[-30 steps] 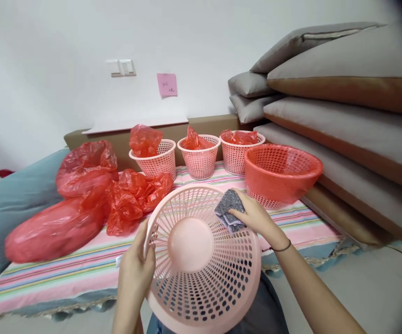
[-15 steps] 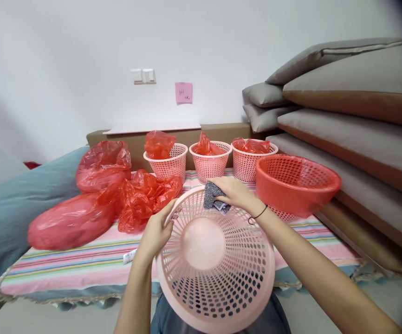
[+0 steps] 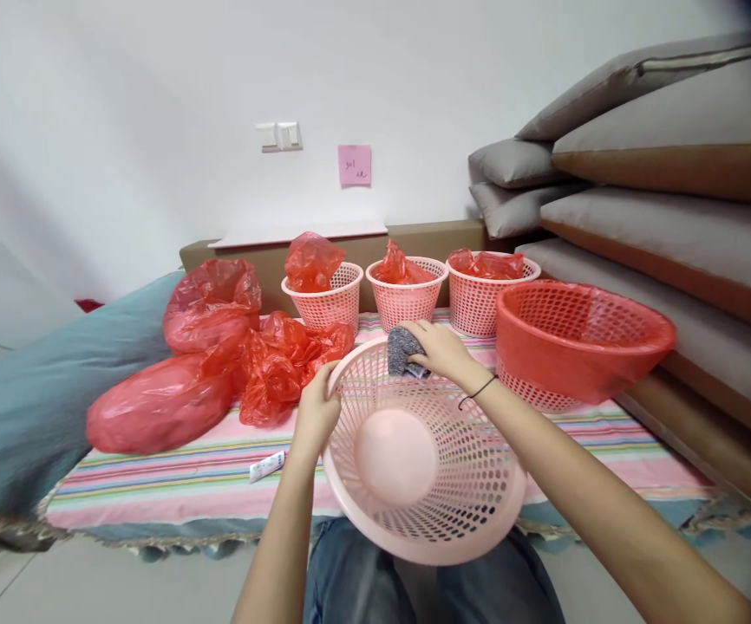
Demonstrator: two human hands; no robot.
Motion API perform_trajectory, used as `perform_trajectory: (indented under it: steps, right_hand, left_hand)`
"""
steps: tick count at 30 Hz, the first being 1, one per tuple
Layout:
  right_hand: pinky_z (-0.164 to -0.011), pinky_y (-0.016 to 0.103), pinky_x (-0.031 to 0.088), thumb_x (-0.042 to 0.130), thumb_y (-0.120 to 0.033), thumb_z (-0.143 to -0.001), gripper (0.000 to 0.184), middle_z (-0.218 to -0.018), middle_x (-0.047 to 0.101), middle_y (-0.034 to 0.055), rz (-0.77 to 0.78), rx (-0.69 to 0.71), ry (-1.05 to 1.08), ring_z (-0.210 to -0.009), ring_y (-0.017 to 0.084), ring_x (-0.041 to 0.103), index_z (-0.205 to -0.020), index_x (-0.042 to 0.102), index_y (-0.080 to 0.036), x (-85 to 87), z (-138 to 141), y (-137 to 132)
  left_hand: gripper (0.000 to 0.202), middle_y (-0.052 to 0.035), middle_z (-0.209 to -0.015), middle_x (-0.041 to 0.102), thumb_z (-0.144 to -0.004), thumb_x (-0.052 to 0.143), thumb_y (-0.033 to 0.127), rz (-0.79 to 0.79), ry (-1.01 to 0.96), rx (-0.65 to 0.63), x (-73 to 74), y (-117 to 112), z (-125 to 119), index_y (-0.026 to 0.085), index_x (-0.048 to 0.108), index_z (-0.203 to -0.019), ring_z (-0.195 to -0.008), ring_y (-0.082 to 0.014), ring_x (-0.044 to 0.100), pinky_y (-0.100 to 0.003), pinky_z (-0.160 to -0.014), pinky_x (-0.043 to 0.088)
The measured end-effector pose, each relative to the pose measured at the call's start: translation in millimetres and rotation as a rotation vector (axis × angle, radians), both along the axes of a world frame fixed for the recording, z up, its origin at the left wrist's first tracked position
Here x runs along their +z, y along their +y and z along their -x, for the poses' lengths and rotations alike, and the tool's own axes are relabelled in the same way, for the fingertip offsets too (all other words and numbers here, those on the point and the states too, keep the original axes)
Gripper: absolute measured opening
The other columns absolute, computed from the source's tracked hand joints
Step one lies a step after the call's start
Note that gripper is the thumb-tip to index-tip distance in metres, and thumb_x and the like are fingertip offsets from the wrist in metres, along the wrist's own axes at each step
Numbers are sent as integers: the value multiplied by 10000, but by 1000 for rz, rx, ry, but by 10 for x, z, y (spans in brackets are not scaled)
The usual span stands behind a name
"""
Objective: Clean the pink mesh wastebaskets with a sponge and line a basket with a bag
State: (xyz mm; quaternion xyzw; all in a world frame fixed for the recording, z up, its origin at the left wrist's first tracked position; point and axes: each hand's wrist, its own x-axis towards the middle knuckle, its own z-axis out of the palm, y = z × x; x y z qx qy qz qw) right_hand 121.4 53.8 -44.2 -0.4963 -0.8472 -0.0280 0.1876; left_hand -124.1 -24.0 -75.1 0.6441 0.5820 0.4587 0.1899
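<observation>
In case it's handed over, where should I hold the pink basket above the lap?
Probably take the basket by its lower-right rim, from the right: it is wide and free there, with the left grip on the left edge and the right grip holding a cloth at the top.

held basket blocks centre | striped cloth passable left | underneath: unclear
</observation>
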Motion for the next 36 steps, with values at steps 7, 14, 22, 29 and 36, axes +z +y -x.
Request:
perform_trajectory:
  steps: [7, 14, 22, 29, 36]
  right_hand:
    - [-762, 335, 469, 499, -226, -914, 281, -972, 715, 181, 119, -281, 0, -910, 290, 683, -1150, 592, -104, -220, -342, -308]
    - [-1065, 432, 374, 398, -152, -905, 404, -1371, 538, 189, -246, -110, 212, -1276, 291, 487, -1293, 496, -99, 155, -91, -405]
    - [-883, 435, 431, 757, -515, -728, 688, -1146, 629, 184, -97, 3, -158, -1040, 351, 582, -1250, 529, -129, 19, 415, -83]
    - [-737, 283, 437, 665, -469, -798, 390, -1091, 710, 67, -1, -31, -122, -992, 251, 657, -1098, 598, -230, 110, 241, 24]
    - [-664, 302, 443, 619, -489, -822, 406, -1023, 729, 140, 103, -359, -89, -900, 291, 700, -1072, 583, -171, -24, -204, -418]
  left_hand:
    - [521, -128, -1283, 640, -749, 492, 145, 3, -10, 88, -147, -322, 136, 136, 555, -1266, -1192, -272, 588, -432, -1070, 412]
    - [546, -105, -1329, 627, -773, 455, 121, -26, 3, 120, -68, -499, -90, 162, 562, -1307, -1259, -265, 561, -420, -1100, 404]
    - [573, -139, -1363, 600, -798, 454, 121, 11, 22, 173, -147, -525, -137, 146, 528, -1365, -1291, -301, 536, -476, -1118, 378]
    - [529, -124, -1313, 625, -765, 447, 91, -13, -115, 173, -174, -556, -84, 164, 569, -1274, -1277, -267, 542, -446, -1118, 376]
    - [431, -112, -1275, 615, -800, 492, 156, -24, -319, 220, -326, -624, -6, 195, 547, -1226, -1233, -254, 552, -453, -1113, 370]
